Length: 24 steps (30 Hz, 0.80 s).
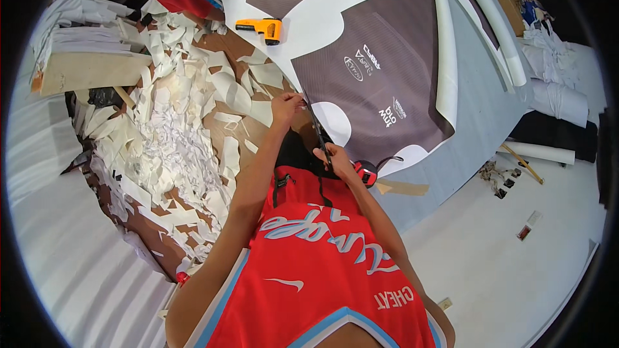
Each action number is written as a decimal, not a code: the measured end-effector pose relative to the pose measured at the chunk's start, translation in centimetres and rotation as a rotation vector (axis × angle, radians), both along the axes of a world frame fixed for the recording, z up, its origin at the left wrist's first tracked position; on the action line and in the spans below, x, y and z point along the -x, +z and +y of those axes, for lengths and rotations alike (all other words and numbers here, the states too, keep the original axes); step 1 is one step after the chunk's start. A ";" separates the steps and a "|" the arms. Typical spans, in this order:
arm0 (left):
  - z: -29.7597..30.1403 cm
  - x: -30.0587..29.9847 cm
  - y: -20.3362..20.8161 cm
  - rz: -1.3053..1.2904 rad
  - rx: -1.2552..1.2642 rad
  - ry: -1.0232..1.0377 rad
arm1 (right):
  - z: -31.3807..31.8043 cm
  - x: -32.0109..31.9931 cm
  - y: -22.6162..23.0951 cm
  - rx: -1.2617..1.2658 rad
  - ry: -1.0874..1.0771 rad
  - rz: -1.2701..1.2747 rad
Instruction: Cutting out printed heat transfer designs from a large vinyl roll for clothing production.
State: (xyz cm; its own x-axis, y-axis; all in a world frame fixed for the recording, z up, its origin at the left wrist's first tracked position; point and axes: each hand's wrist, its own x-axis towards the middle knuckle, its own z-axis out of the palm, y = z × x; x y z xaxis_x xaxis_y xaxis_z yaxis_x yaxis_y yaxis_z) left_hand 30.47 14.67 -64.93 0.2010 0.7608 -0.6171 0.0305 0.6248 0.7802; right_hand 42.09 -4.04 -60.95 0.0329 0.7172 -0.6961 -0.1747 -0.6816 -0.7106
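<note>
A large printed sheet [380, 64], dark grey with white lettering and white margins, lies on a light blue-grey table [480, 106]. At its near left edge my left hand [287, 109] is closed, fingertips pinching the sheet's white margin. My right hand [336, 161] grips a pair of scissors [316, 119] by the handles. The long dark blades point away from me along the sheet's edge, up to near my left fingertips. Whether the blades are parted is hard to make out. Close to my right hand sits a red and black tape measure [365, 173].
An orange gun-shaped tool [261, 28] rests on the sheet's far left part. White paper scraps [174, 116] cover the floor at left, beside a board [90, 72] bearing stacked sheets. A tan strip [403, 187] lies at the table's near edge. White rolls [541, 150] are at right.
</note>
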 end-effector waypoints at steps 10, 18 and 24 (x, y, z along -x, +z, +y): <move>-0.1 -0.2 0.4 -0.012 -0.014 0.039 | -0.2 -0.5 -0.9 -0.068 0.034 -0.140; 0.1 -0.3 0.0 0.158 -0.027 0.006 | 0.5 -0.2 -0.4 -0.052 -0.050 -0.066; 1.1 -0.1 0.5 0.183 -0.044 -0.113 | 2.3 -0.5 -0.4 -0.066 -0.010 -0.074</move>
